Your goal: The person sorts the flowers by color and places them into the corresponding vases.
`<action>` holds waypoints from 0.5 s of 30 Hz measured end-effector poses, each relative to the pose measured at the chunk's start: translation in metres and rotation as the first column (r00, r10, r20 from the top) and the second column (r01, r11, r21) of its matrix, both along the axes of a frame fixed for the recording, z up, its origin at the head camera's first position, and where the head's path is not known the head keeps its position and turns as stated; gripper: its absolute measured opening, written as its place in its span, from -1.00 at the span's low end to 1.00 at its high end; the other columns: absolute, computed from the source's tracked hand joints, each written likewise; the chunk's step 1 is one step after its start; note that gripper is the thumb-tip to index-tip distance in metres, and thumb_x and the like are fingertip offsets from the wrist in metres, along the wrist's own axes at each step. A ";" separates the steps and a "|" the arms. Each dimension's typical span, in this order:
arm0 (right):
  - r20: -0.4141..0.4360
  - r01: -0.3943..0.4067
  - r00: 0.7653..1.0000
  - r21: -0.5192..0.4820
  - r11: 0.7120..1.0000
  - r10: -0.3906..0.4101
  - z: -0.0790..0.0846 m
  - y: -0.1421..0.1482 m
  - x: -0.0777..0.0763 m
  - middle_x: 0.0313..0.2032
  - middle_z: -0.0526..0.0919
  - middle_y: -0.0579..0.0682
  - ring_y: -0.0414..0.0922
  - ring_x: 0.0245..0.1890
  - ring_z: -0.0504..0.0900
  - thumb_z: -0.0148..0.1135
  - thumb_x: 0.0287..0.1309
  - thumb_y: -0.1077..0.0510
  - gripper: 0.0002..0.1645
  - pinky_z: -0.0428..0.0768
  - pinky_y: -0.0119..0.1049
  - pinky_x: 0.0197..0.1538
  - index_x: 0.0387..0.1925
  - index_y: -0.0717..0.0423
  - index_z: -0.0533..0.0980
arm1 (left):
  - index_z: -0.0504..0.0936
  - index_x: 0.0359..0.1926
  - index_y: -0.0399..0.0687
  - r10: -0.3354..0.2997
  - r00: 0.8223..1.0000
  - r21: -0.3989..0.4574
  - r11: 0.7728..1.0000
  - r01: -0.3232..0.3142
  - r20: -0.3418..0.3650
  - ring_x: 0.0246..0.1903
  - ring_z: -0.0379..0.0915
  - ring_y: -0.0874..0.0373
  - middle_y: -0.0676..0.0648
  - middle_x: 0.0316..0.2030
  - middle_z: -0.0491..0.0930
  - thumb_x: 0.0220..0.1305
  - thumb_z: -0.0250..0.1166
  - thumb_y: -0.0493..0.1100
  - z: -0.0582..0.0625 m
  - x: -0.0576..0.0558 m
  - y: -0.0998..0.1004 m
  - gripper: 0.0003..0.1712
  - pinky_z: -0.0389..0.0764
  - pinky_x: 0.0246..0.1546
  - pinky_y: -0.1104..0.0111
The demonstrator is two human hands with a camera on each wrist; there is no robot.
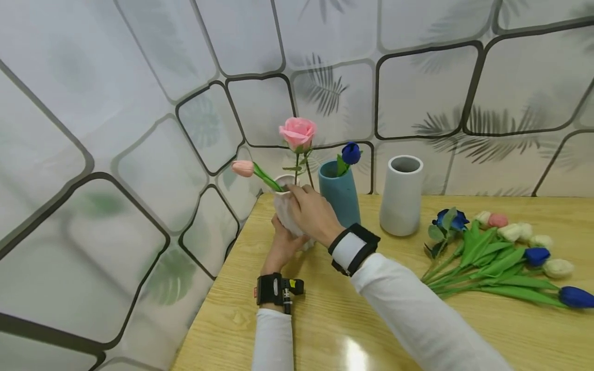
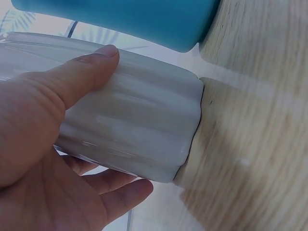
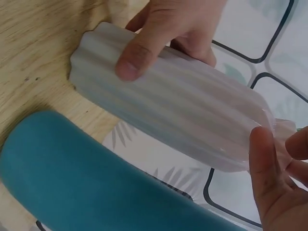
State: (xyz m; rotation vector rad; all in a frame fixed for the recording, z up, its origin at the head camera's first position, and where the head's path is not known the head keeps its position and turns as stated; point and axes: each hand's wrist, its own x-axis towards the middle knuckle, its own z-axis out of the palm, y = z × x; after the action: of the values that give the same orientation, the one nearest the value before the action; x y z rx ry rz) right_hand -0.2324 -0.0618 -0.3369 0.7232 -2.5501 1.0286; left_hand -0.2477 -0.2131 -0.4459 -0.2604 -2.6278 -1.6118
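A white ribbed vase (image 1: 284, 210) stands at the table's far left corner, holding a pink rose (image 1: 298, 134) and a peach tulip (image 1: 243, 168). My left hand (image 1: 283, 245) grips its lower body, thumb (image 2: 91, 70) along one side and fingers on the opposite side. At the vase's narrow neck is my right hand (image 1: 317, 212), its thumb (image 3: 263, 149) against the neck and its fingers curled round the far side. The rose's stem runs down into the mouth right by these fingertips; its lower part is hidden.
Close to the right stands a blue vase (image 1: 341, 201) with a blue tulip (image 1: 351, 153). A plain white vase (image 1: 401, 198) is farther right. Loose tulips (image 1: 492, 257) and a blue rose (image 1: 451, 220) lie on the wooden table (image 1: 232, 309). A patterned curtain (image 1: 334, 98) hangs behind.
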 end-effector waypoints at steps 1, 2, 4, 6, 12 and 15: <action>-0.013 -0.009 1.000 -0.001 1.000 0.009 -0.002 0.001 0.001 0.15 0.68 0.32 0.19 -0.21 0.77 -0.01 0.66 0.17 -0.50 0.74 0.01 -0.21 0.47 0.23 0.46 | -0.45 0.61 -0.31 -0.007 1.000 -0.009 1.000 0.006 -0.012 0.57 0.07 -0.35 -0.46 0.60 -0.26 0.40 0.44 -0.21 0.000 -0.001 0.000 0.28 0.23 0.55 -0.20; -0.025 -0.017 1.000 0.000 1.000 0.017 -0.004 0.003 0.001 0.14 0.69 0.32 0.17 -0.24 0.77 -0.02 0.65 0.17 -0.49 0.73 -0.01 -0.25 0.48 0.22 0.44 | -0.46 0.62 -0.31 -0.012 1.000 -0.017 1.000 0.012 -0.021 0.56 0.08 -0.34 -0.46 0.60 -0.29 0.40 0.44 -0.21 0.000 -0.001 0.000 0.29 0.24 0.54 -0.19; -0.050 -0.030 0.998 0.006 1.000 0.030 -0.009 0.006 0.002 0.13 0.70 0.31 0.11 -0.36 0.73 0.00 0.64 0.18 -0.47 0.67 -0.11 -0.36 0.51 0.20 0.42 | -0.45 0.62 -0.32 -0.019 0.999 -0.032 0.999 0.018 -0.041 0.55 0.09 -0.34 -0.47 0.60 -0.34 0.38 0.44 -0.21 -0.001 -0.002 0.000 0.30 0.27 0.52 -0.20; -0.062 -0.045 0.997 0.005 0.999 0.045 -0.014 0.010 0.004 0.06 0.71 0.30 0.02 -0.52 0.63 0.02 0.62 0.21 -0.44 0.54 -0.22 -0.48 0.53 0.18 0.39 | -0.45 0.63 -0.31 -0.016 0.999 -0.035 0.999 0.015 -0.042 0.54 0.10 -0.34 -0.47 0.60 -0.35 0.38 0.45 -0.20 -0.001 -0.001 0.000 0.31 0.28 0.52 -0.20; -0.099 -0.021 0.995 0.025 0.999 0.024 -0.028 0.023 0.007 0.06 0.72 0.27 0.00 -0.54 0.61 0.14 0.53 0.25 -0.50 0.55 -0.21 -0.50 0.42 0.17 0.52 | -0.38 0.60 -0.39 0.064 0.998 -0.092 0.994 -0.063 0.008 0.51 0.15 -0.43 -0.60 0.51 -0.04 0.36 0.44 -0.18 0.000 0.009 0.001 0.26 0.27 0.51 -0.21; -0.082 0.023 0.996 0.048 0.999 -0.019 -0.032 0.031 0.007 0.09 0.74 0.24 0.09 -0.35 0.75 0.15 0.52 0.25 -0.63 0.70 -0.07 -0.35 0.25 0.20 0.63 | -0.33 0.61 -0.40 0.093 0.996 -0.147 0.985 -0.091 0.006 0.47 0.26 -0.44 -0.63 0.46 0.14 0.37 0.44 -0.17 0.002 0.013 0.002 0.23 0.36 0.47 -0.20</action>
State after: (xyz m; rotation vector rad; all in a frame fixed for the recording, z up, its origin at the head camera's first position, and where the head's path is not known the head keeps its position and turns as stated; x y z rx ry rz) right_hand -0.2255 -0.0306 -0.3690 0.7346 -2.5154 0.9143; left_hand -0.2349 -0.2113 -0.4437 -0.1321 -2.7277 -1.3995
